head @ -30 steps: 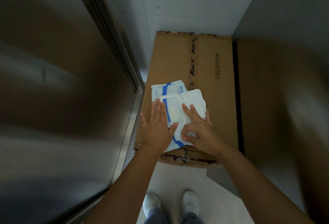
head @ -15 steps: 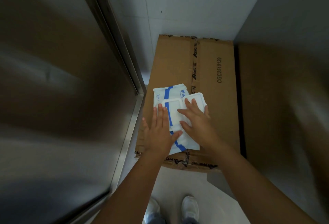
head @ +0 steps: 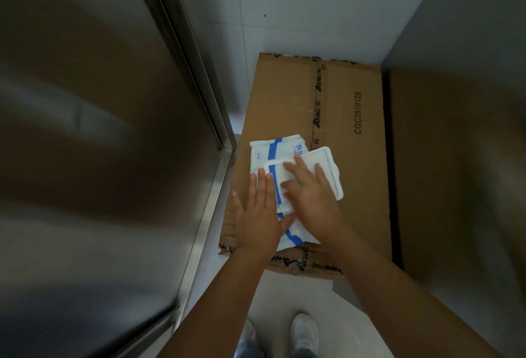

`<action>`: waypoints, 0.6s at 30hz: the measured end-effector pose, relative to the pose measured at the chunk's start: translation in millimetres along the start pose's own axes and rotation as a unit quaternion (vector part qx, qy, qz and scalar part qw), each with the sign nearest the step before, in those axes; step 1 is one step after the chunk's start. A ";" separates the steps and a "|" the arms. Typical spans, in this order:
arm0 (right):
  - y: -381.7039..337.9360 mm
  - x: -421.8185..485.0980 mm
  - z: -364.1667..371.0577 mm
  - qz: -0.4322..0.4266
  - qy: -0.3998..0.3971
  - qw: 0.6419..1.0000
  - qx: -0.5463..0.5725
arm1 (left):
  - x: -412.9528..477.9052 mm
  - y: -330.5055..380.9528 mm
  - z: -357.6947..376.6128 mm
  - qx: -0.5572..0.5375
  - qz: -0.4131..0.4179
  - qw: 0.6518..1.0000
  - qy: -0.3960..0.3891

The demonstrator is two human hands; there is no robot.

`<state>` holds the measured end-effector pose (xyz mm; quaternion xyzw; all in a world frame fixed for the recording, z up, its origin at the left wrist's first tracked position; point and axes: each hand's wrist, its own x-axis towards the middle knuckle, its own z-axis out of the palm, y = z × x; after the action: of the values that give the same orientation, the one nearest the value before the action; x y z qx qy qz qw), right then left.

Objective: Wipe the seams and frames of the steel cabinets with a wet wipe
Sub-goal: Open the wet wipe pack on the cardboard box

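A white wet-wipe pack [head: 270,152] with blue stripes lies on a brown cardboard box [head: 350,118]. Its white plastic lid [head: 321,161] is flipped open to the right. My left hand [head: 259,209] lies flat with straight fingers on the pack's left side, thumb against the pack. My right hand [head: 310,195] rests across the lid and the pack's opening, fingers spread and pointing up-left; what its fingertips touch is hidden. The steel cabinet [head: 94,158] stands at the left, its frame edge [head: 210,204] running down beside the box.
A second steel surface [head: 461,158] stands at the right and reflects the box. White tiled wall [head: 299,10] is behind the box. My white shoes [head: 304,335] stand on the pale floor below the box's front edge.
My right hand went from a curled pinch near the pack's lower part to lying spread over the lid and opening. My left hand stayed flat on the pack.
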<state>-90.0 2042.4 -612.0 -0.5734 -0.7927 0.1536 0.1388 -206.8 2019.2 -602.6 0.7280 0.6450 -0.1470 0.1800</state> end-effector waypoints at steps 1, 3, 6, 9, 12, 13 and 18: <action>1.4 0.0 2.3 -0.007 0.022 1.000 0.013 | -0.1 -0.4 0.7 -0.003 0.000 1.000 -0.001; 2.8 -1.7 -1.2 0.011 0.025 0.998 0.052 | 0.1 -0.8 1.8 -0.009 0.003 1.000 -0.004; 4.8 0.7 -1.6 -0.003 0.011 0.996 0.093 | 2.3 -1.1 3.5 -0.036 0.006 0.999 0.008; 8.4 3.1 0.9 0.003 0.001 0.992 0.127 | 3.7 -1.2 5.8 -0.039 0.004 0.999 0.008; 10.4 3.9 0.4 0.049 0.006 0.991 0.127 | 7.5 -0.9 9.1 -0.035 0.005 0.998 0.048; 11.0 3.4 1.7 0.046 -0.003 0.991 0.125 | 7.7 -0.8 11.8 -0.050 0.002 0.997 0.058; 13.3 1.5 10.0 0.054 -0.008 0.992 0.115 | 5.9 -2.1 16.6 -0.112 0.022 0.992 0.047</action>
<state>-82.9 2046.9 -626.4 -0.5946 -0.7387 0.2551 0.1890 -207.9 2017.0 -620.2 0.7234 0.6491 -0.0357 0.2326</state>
